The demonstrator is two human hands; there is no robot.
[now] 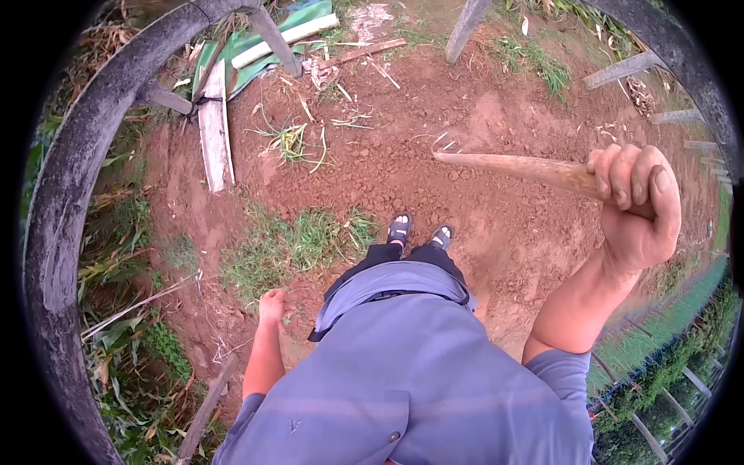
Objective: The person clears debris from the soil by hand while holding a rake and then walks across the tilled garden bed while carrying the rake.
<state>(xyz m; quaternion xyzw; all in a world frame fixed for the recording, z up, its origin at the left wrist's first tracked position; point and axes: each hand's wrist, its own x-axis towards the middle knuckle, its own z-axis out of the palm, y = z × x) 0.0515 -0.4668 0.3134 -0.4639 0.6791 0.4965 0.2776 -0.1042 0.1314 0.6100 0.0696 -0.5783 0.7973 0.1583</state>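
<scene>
My right hand (639,186) is raised at the right, its fingers wrapped round the wooden handle of a pronged hoe (519,167). The handle reaches leftward, and a few thin metal tines show at its far end, close to the loose reddish soil (387,174). How deep the tines sit in the soil I cannot tell. Low at my left side hangs my left hand (272,306), over the edge of a grass patch (291,248). Its fingers look loosely apart, and I see nothing held in them. Uprooted green stalks (291,145) lie on the soil ahead.
My sandalled feet (418,230) stand on the soil just behind the worked strip. A pale board (215,132) and a green sheet (252,58) lie at the upper left. Corn plants (116,310) line the left side. Grass (535,66) grows at the upper right.
</scene>
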